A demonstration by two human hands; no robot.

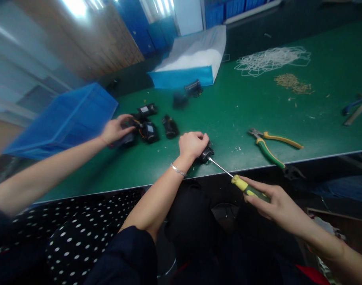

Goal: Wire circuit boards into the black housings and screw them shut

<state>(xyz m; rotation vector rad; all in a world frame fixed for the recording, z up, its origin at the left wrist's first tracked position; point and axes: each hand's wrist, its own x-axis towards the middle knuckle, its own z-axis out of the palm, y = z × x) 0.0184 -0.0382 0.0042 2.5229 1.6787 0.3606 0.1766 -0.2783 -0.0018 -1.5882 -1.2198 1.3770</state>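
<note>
Near the table's front edge, my left hand [193, 145] is closed around a small black part [205, 154], pressed down on the green top; most of the part is hidden beneath my fingers. My right hand [271, 200] grips the yellow and dark green handle of a screwdriver [239, 184]. Its metal shaft points up and left, and the tip meets the black part. To the right of the part lie pliers [265, 144] with one green and one yellow handle, spread apart.
At left, a co-worker's hand [117, 130] reaches to several black parts [150, 132] beside a blue bin [65, 118]. Farther back stand a blue-and-white box [183, 75], white wire loops [270, 60] and a pile of small brass-coloured pieces [292, 83]. Another tool [357, 111] lies far right.
</note>
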